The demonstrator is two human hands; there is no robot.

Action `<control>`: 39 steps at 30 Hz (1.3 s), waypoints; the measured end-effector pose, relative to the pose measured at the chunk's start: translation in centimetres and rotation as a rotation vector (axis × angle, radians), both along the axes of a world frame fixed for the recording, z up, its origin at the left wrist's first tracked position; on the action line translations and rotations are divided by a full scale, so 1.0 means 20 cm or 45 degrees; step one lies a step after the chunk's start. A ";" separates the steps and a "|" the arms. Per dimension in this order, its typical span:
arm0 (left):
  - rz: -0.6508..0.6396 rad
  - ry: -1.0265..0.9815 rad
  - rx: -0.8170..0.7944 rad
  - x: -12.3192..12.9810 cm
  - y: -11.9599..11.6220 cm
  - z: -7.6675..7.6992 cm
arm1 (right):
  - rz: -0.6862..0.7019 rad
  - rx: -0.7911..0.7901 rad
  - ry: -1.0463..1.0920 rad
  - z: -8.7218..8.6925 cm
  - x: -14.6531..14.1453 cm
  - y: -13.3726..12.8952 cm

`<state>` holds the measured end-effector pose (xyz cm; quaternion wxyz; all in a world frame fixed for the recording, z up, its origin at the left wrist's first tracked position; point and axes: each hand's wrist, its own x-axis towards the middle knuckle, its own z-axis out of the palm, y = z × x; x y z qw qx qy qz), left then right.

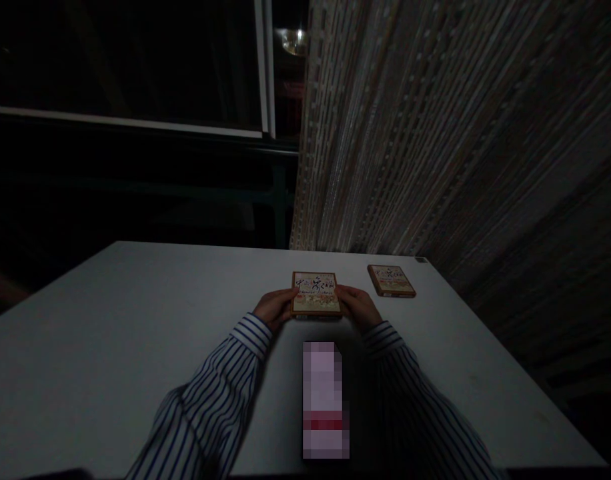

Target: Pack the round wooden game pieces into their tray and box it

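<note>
Between my hands is a flat square Chinese chess box (pixel 316 295), its printed lid facing up. My left hand (pixel 276 307) grips the left side, thumb over the edge. On the opposite side, my right hand (pixel 358 307) holds the box the same way. The box is over the white table (pixel 185 313); whether its underside touches the top I cannot tell. A second, similar Chinese chess box (pixel 391 281) lies on the table to the right, apart from my hands. Nearer me, between my forearms, is a blurred-out upright rectangle (pixel 324 393), pale with a red band.
A string curtain (pixel 365 133) hangs behind the table's far right edge. At the back left is a dark window with a white frame (pixel 264 67). A small label (pixel 421 260) sits at the table's far right corner. The room is dim.
</note>
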<state>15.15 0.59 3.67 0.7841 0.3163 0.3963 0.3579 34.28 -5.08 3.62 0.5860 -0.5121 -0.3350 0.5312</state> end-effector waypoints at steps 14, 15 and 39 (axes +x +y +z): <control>-0.010 0.048 0.026 0.02 -0.04 0.05 | -0.117 0.002 0.046 0.03 0.03 -0.02; -0.013 0.044 0.025 0.02 -0.04 0.05 | -0.127 0.000 0.033 0.03 0.03 -0.02; -0.120 0.043 0.035 0.12 -0.06 0.07 | -0.246 -0.024 -0.017 0.09 0.11 -0.15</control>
